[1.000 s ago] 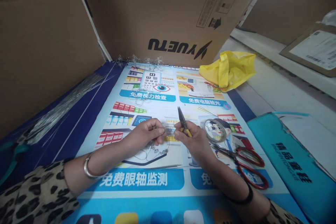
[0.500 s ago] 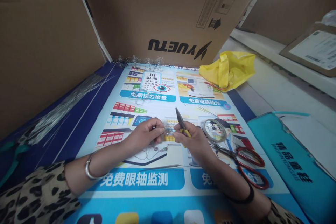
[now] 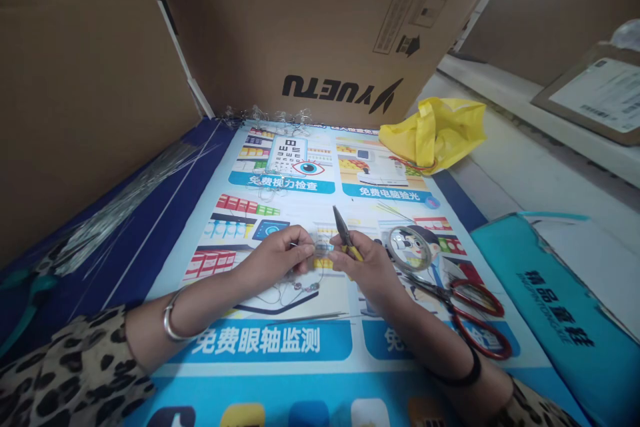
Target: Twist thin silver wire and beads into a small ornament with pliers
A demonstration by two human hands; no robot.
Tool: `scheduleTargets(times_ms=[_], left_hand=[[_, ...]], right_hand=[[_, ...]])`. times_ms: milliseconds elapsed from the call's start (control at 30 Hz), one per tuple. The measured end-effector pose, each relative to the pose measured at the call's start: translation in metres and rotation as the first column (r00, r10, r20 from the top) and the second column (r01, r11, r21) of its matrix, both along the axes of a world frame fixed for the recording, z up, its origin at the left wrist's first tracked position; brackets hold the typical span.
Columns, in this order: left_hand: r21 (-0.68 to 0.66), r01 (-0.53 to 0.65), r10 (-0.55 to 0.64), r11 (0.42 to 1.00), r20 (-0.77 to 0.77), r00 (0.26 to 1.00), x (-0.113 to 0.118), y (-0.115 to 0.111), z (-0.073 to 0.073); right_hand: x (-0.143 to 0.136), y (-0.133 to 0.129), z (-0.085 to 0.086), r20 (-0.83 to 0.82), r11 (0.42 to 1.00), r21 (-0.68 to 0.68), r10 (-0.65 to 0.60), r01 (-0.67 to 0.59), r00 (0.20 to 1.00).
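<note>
My left hand [image 3: 293, 250] pinches a thin bent wire [image 3: 321, 248] between thumb and fingers. Close to its right, my right hand [image 3: 363, 263] is closed around pliers [image 3: 343, 227] with yellow grips, their dark jaws pointing up and away. My right thumb and fingertip meet the wire's other side; its exact shape is too fine to make out. Below my hands, a looped wire with small beads [image 3: 300, 286] lies on the printed poster [image 3: 345, 380]. Right of my right hand are a roll of clear tape [image 3: 429, 255] and red-handled scissors [image 3: 477, 300].
A cardboard box [image 3: 300, 27] walls off the back. At left lies a bundle of straight wires [image 3: 105, 227] beside teal-handled pliers [image 3: 37, 290]. Wire pieces [image 3: 280, 119] line the box's foot. A yellow bag [image 3: 440, 133] and a teal box [image 3: 550, 307] stand at right.
Both hands stay almost in place, with the pliers shifted only slightly. Everything else lies as before.
</note>
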State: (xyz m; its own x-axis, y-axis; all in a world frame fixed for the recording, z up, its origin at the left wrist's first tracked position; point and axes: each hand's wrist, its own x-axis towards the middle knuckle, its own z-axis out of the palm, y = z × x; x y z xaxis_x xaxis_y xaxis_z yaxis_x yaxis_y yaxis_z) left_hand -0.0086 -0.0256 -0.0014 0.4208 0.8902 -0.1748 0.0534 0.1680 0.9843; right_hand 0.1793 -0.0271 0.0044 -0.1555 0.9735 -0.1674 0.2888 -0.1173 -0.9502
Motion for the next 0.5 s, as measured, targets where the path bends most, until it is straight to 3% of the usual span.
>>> scheduleTargets(times_ms=[500], left_hand=[[-0.002, 0.022, -0.022, 1.000, -0.045, 0.999, 0.0018, -0.0005, 0.0027]], right_hand=[[0.0000, -0.0012, 0.0010, -0.007, 0.995, 0.081, -0.065, 0.065, 0.998]])
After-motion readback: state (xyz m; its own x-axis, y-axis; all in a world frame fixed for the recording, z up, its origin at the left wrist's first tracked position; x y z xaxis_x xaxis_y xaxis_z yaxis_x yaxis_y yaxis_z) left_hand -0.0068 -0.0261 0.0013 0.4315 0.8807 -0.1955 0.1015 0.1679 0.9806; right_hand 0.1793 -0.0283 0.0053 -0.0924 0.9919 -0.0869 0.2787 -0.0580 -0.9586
